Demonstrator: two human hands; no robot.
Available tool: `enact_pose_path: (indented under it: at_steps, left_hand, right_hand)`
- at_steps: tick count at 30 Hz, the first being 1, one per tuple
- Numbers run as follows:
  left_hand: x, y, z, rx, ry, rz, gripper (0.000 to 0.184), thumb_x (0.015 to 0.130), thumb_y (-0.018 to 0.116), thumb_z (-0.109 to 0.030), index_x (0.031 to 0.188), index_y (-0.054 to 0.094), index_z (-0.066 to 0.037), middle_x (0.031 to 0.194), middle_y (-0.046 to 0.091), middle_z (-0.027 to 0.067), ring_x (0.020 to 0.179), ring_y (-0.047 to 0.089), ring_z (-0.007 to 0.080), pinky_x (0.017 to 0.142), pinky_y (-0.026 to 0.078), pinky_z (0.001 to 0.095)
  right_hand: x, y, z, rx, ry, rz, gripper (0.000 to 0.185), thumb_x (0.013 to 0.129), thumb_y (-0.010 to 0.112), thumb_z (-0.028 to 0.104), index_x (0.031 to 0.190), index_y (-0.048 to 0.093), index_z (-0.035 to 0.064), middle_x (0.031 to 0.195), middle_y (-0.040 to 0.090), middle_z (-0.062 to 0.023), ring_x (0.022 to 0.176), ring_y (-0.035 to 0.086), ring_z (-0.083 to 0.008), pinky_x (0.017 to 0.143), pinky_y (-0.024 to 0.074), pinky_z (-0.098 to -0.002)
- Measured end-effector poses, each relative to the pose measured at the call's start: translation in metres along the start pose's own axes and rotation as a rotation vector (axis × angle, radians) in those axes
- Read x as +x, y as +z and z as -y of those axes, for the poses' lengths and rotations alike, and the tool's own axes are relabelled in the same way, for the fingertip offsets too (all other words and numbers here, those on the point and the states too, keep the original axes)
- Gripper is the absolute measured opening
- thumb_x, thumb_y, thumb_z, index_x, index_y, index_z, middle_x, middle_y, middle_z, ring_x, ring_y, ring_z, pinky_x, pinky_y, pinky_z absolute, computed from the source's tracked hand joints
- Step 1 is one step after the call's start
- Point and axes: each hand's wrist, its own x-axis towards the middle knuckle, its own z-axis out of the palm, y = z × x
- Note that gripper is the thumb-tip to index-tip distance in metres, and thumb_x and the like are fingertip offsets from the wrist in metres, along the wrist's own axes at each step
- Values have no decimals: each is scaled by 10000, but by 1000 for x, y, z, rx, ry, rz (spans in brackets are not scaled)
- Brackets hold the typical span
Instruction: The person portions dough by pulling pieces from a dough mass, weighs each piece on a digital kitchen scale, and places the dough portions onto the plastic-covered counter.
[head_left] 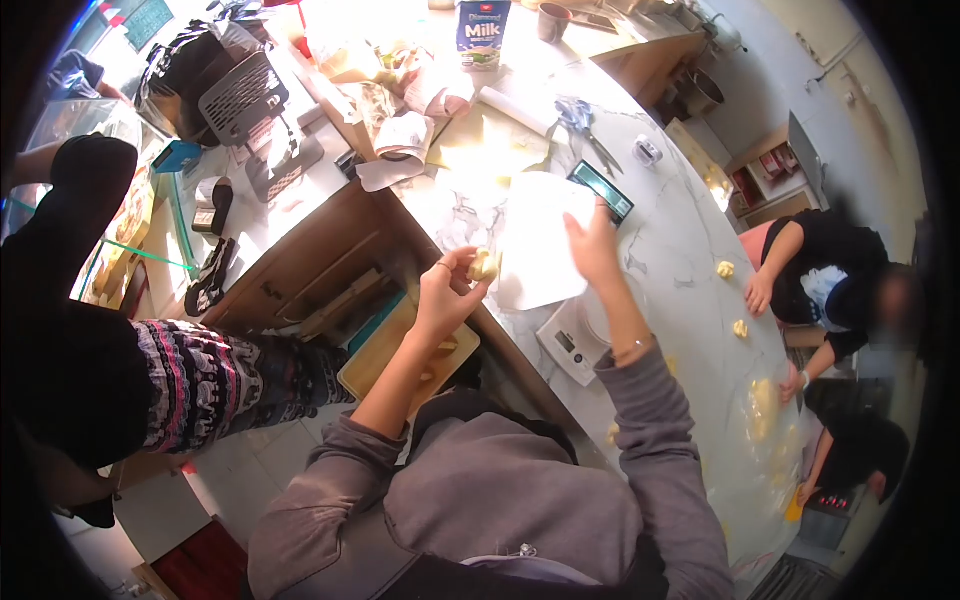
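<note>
My left hand (450, 290) pinches a small lump of pale yellow dough (483, 266) between thumb and fingers, just left of a white paper sheet (540, 245). The sheet lies on the marble-patterned table (660, 290), its surface washed out by bright light. My right hand (594, 245) rests at the sheet's right edge with thumb and fingers apart. Its fingertips reach the near side of a phone (601, 192). Below that hand stands a white kitchen scale (572, 342), partly covered by my right sleeve.
Scissors (590, 135), a milk carton (482, 35) and a mug (553, 22) stand farther back. Dough lumps (740, 328) and a larger dough piece (763, 410) lie on the right. Two people (825, 265) work there. Another person (70, 260) stands close on my left, near a wooden board (365, 372).
</note>
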Motion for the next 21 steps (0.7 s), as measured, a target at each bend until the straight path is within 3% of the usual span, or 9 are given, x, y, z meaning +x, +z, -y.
enact_pose_path:
  at_steps: [2,4,6,8,11,14,15,19,21]
  left_hand:
    - [2,5,-21,-9,51,88,299,667,725,-57,929,597,11,789,638,84,702,599,118,645,478,227]
    - [9,22,-36,98,142,227,290,661,734,-77,905,597,3,787,638,84,701,599,128,646,479,240]
    - [13,55,-54,142,236,360,268,643,733,-83,877,611,-37,814,616,70,728,581,191,659,472,293]
    - [19,93,-52,236,489,442,240,650,699,-98,879,630,-78,912,576,55,852,548,216,749,442,314]
    - [21,137,-43,403,523,718,249,665,649,-115,914,649,-125,1038,515,52,990,482,242,833,390,358]
    - [18,155,-21,502,589,799,299,680,612,-114,973,650,-161,1123,471,56,1041,439,260,854,360,386]
    - [20,153,-22,499,593,855,416,685,601,-107,1094,610,-177,1162,447,81,1076,417,285,892,352,416]
    - [23,123,-45,130,527,652,568,675,618,-64,1227,510,-138,1220,420,109,1131,404,276,983,322,398]
    - [29,99,-39,192,465,397,468,690,594,-18,1152,550,-83,1168,467,127,1099,441,291,950,350,390]
  right_hand:
    - [-10,-56,-5,202,49,-83,397,835,591,157,1135,425,-44,980,600,-229,904,599,-345,783,465,-388]
    - [-30,-123,3,132,54,-189,345,875,557,165,1121,450,-50,1039,578,-172,939,570,-230,819,441,-329]
    - [-56,-181,-5,155,79,-246,315,897,528,157,1132,459,-41,1075,554,-128,973,524,-173,860,405,-293]
    - [-89,-226,-8,155,122,-311,309,908,511,155,1152,460,-28,1102,534,-112,996,501,-157,884,382,-280]
    - [-138,-259,-10,133,295,-490,335,909,511,167,1181,448,-19,1107,532,-103,993,500,-154,888,381,-285]
    - [-175,-266,-14,136,345,-563,350,912,507,171,1198,437,-17,1111,532,-92,995,497,-145,888,380,-281]
    - [-184,-267,-15,168,368,-571,355,911,507,171,1204,433,-16,1116,530,-91,997,496,-144,888,380,-279]
    - [-213,-272,-19,213,455,-592,375,912,507,174,1225,417,-13,1134,522,-87,1002,493,-140,890,379,-273]
    - [-221,-275,-19,195,476,-622,386,913,508,179,1235,410,-10,1139,520,-87,1003,493,-138,889,379,-272]
